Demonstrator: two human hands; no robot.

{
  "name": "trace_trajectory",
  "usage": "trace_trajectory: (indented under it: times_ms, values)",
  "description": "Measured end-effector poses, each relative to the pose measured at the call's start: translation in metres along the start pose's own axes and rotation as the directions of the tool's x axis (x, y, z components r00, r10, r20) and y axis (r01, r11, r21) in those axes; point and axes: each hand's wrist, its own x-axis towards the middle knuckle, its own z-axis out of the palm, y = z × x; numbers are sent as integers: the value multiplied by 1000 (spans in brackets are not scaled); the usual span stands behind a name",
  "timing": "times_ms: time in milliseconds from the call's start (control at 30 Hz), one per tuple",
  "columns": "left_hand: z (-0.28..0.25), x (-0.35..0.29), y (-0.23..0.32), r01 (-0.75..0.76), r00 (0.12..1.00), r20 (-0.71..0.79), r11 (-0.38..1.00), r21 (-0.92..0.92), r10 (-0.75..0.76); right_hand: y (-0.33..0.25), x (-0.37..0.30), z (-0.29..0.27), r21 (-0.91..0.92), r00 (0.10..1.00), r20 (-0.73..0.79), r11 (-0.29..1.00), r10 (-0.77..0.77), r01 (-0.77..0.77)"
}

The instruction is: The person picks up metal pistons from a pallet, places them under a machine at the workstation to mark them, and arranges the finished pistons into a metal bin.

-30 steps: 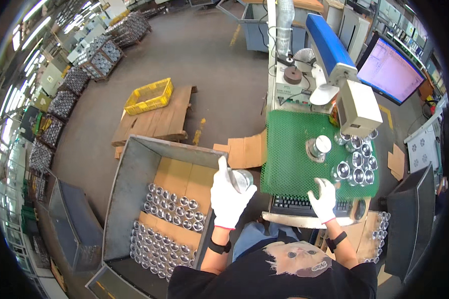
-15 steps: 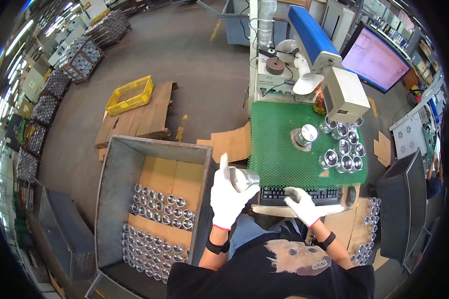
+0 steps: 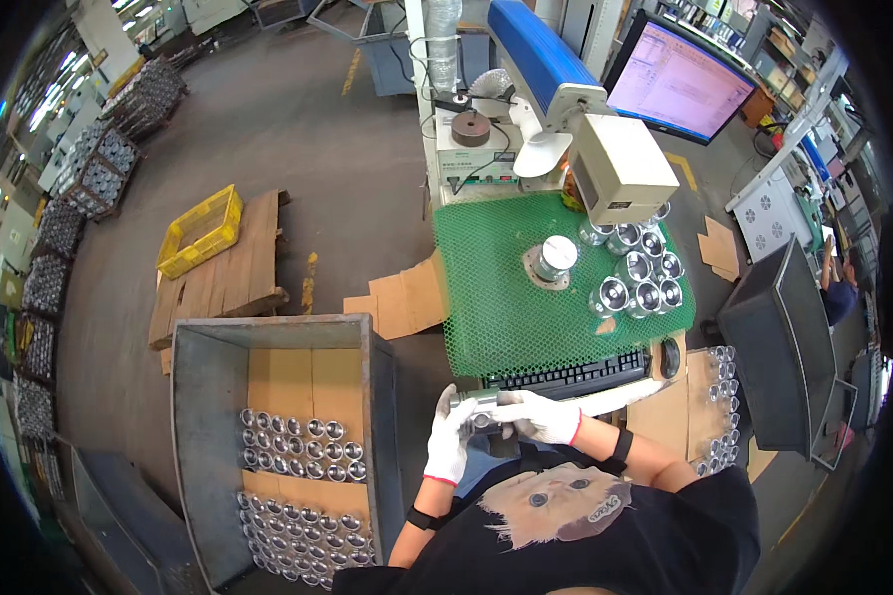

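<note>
I have both gloved hands, left hand [image 3: 450, 442] and right hand [image 3: 540, 416], with fingers closed around one metal cup [image 3: 482, 416] at lower centre, a finished cluster [image 3: 637, 273] on the table [image 3: 496, 288], many waiting in the bin [image 3: 298, 446].

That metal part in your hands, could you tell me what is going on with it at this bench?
A person in white gloves holds a small shiny metal cylinder in front of the chest, the left hand cupping it from below and the right hand gripping it from the side, just in front of the black keyboard. On the green mat one similar cylinder stands on a round fixture, with a cluster of others beside it. The grey bin at the left holds rows of more.
</note>
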Motion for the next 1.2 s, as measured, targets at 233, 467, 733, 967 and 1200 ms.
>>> trace_trajectory:
  times_ms: [233,467,733,967,1200]
  values:
    - [-16,7,-11,-136,981,-76,911,390,179,-98,40,5,-718,995,57,696,80,-15]
    - [-46,1,-15,-169,945,-265,980,101,191,-167,173,-80,-836,814,15,-454,-581,-308]
    - [-33,23,-13,-106,896,-418,986,130,151,-186,188,-83,-936,465,113,-251,-878,-247]
    - [30,81,-5,-73,980,-163,963,261,119,-32,39,-105,-914,908,347,-299,-233,273]
    - [62,86,-17,-70,997,-10,916,396,81,-126,-66,-176,-880,582,-66,-227,-811,-416]
